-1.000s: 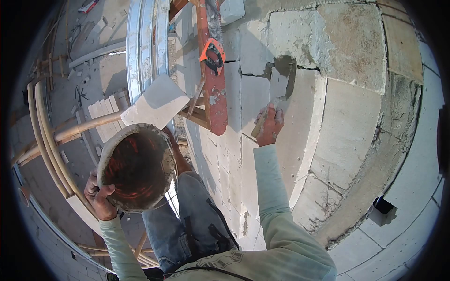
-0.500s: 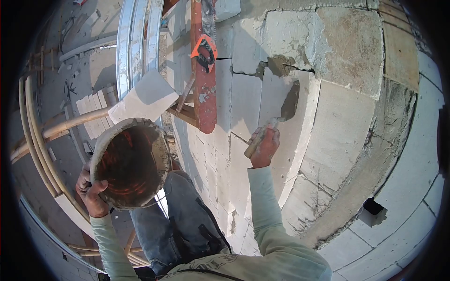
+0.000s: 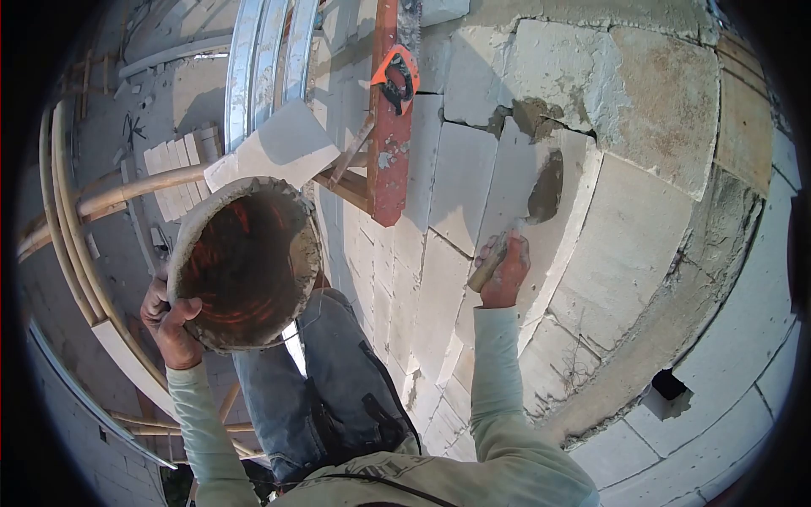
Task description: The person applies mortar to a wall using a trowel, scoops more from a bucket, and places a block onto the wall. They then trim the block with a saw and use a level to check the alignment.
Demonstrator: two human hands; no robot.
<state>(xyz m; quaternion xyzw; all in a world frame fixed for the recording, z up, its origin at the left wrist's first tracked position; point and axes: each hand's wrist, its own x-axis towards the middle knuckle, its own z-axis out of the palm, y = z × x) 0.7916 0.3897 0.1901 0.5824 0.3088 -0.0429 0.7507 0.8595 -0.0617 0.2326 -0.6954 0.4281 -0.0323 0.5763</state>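
Gripping the trowel (image 3: 547,188), drawn back from wall mortar (image 3: 532,117).

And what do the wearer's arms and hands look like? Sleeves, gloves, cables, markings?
Left sleeve and right sleeve: long, pale grey-green, wrinkled, ending at the wrists. Left hand and right hand: no gloves; pale smudges on the right one's fingers. No cables or clear markings visible on either sleeve.
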